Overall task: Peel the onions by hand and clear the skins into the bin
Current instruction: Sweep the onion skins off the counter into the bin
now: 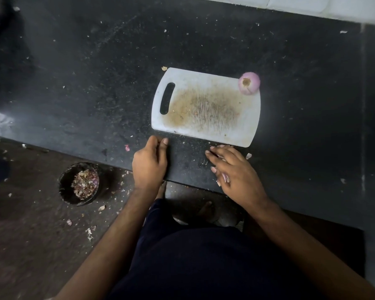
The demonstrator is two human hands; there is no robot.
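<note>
A peeled purple onion (249,83) rests on the far right corner of a stained white cutting board (206,109). My left hand (149,163) lies cupped on the counter edge just below the board's near left corner, fingers curled, nothing visible in it. My right hand (234,169) lies flat on the counter below the board's near right corner, fingers spread over a few onion skin scraps (225,178). A black bin (79,184) with onion skins inside stands on the floor at the lower left.
The black counter (95,83) is speckled with small skin bits; one pink piece (127,147) lies left of my left hand. More scraps litter the brown floor (30,234) around the bin. A white wall edge (312,7) runs along the back.
</note>
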